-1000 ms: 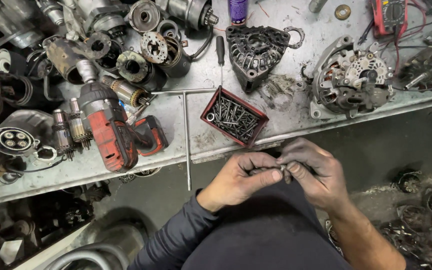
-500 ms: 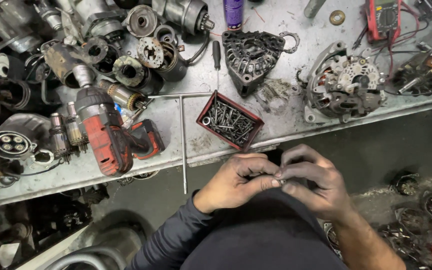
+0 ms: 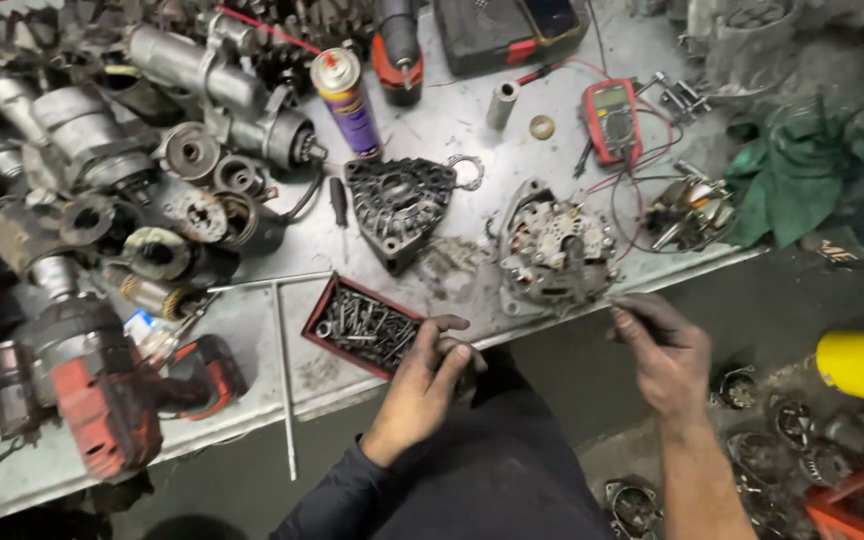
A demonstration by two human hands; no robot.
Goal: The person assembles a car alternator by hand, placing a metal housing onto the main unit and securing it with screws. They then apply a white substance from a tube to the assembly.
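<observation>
Beside red screw tray (image 3: 324,312), left fingers (image 3: 449,362) curled.

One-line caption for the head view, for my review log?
Left hand rests at a red tray of screws while right hand hovers by an opened alternator on a cluttered metal bench.

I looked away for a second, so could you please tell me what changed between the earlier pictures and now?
The hands, pinched together over the lap before, have parted: the left hand now rests at the red tray of screws, and the right hand has swung out below the alternator housing. Whether either holds anything is unclear. The red cordless drill and bench parts lie as before.
</observation>
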